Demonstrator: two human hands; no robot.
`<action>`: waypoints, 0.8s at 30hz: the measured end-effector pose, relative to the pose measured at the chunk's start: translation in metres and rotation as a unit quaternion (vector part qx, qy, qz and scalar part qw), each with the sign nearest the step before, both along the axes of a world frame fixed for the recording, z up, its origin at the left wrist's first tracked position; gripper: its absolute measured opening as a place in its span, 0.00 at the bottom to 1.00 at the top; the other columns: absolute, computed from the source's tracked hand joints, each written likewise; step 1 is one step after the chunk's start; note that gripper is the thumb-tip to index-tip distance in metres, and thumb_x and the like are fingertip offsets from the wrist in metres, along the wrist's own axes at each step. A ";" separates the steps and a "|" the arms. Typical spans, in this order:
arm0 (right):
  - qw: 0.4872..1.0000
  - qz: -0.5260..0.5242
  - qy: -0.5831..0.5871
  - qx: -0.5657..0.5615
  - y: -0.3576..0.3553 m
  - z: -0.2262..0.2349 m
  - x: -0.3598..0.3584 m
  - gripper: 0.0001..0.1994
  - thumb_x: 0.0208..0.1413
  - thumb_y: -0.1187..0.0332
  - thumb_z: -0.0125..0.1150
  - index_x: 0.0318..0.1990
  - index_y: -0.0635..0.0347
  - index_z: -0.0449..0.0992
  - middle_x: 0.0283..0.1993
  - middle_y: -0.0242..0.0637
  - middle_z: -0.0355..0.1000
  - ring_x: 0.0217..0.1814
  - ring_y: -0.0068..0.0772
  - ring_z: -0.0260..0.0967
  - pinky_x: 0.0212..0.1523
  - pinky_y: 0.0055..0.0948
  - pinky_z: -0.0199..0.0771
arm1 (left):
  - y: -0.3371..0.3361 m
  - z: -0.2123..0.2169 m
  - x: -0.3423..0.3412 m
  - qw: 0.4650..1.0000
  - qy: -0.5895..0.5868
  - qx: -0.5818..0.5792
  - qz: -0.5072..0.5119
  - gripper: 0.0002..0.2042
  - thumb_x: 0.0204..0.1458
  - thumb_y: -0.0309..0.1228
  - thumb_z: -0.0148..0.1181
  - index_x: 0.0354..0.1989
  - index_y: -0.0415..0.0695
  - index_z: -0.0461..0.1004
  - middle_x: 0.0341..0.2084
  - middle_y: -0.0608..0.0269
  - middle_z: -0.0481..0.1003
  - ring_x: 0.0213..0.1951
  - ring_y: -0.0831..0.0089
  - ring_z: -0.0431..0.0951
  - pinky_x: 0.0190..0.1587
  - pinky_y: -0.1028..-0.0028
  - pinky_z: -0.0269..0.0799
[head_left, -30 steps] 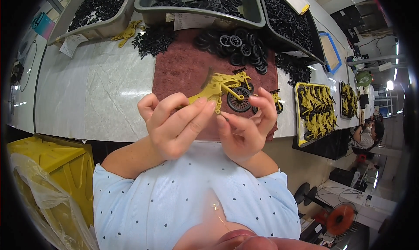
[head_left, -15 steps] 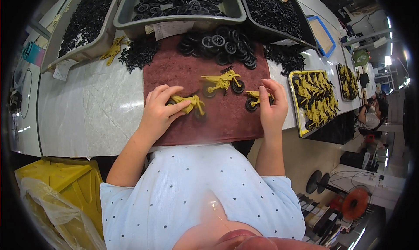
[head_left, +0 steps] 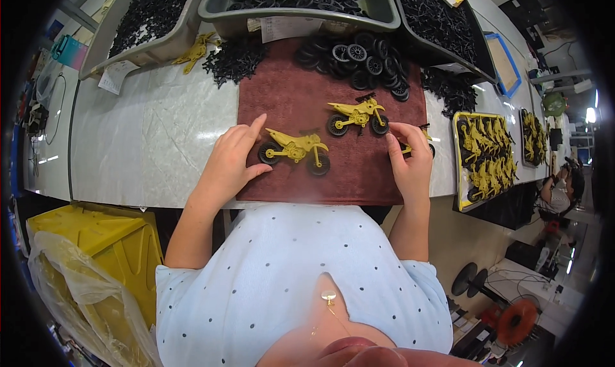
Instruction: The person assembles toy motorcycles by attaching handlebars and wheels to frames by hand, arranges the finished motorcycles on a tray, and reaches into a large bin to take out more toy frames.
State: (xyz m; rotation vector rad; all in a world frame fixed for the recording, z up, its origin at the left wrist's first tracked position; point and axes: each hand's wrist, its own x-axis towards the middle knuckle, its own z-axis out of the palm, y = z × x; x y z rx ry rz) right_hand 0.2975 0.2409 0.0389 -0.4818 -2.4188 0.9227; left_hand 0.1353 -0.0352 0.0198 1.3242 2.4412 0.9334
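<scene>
Three yellow toy motorcycles with black wheels are on the dark red cloth. The left toy motorcycle (head_left: 296,148) lies beside my left hand (head_left: 232,154), which is open, thumb and fingers apart, holding nothing. Farther back, the middle toy motorcycle (head_left: 359,114) lies untouched, with black handlebars at its top. At the cloth's right side my right hand (head_left: 412,159) has its fingers closed over the right toy motorcycle (head_left: 425,132). Much of that one is hidden behind the fingers.
Loose black wheels (head_left: 365,56) are heaped at the cloth's back, before a grey bin of wheels (head_left: 298,19). Small black parts lie in piles on both sides (head_left: 234,61). A yellow-rimmed tray (head_left: 459,168) of assembled motorcycles stands at right. A yellow crate (head_left: 96,239) is below left.
My left hand has let go of the left toy motorcycle and drawn back to its left. My right hand's fingers have closed over the right one. The whole view has shifted.
</scene>
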 end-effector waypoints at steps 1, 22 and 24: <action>1.000 0.004 0.000 0.007 -0.001 0.000 0.000 0.09 0.54 0.75 0.60 0.43 0.65 0.75 0.41 0.41 0.73 0.41 0.37 0.73 0.42 0.29 0.72 | 0.000 0.000 0.002 1.000 -0.001 -0.001 0.023 0.44 0.33 0.27 0.73 0.65 0.43 0.59 0.40 0.60 0.72 0.46 0.60 0.71 0.52 0.65 0.65; 0.998 -0.022 -0.037 0.038 0.019 -0.004 0.009 0.13 0.51 0.85 0.51 0.42 0.65 0.76 0.46 0.44 0.71 0.46 0.47 0.71 0.45 0.33 0.72 | 0.026 0.015 0.016 0.992 0.118 0.031 0.005 0.35 0.34 0.28 0.71 0.56 0.42 0.66 0.49 0.56 0.67 0.53 0.57 0.67 0.55 0.61 0.60; 0.994 -0.058 -0.061 0.063 0.032 -0.001 0.020 0.18 0.47 0.88 0.47 0.44 0.64 0.75 0.52 0.47 0.68 0.54 0.50 0.67 0.52 0.38 0.69 | 0.040 0.020 0.019 0.990 0.139 0.005 -0.037 0.36 0.34 0.28 0.71 0.58 0.42 0.65 0.50 0.55 0.67 0.53 0.56 0.67 0.56 0.61 0.59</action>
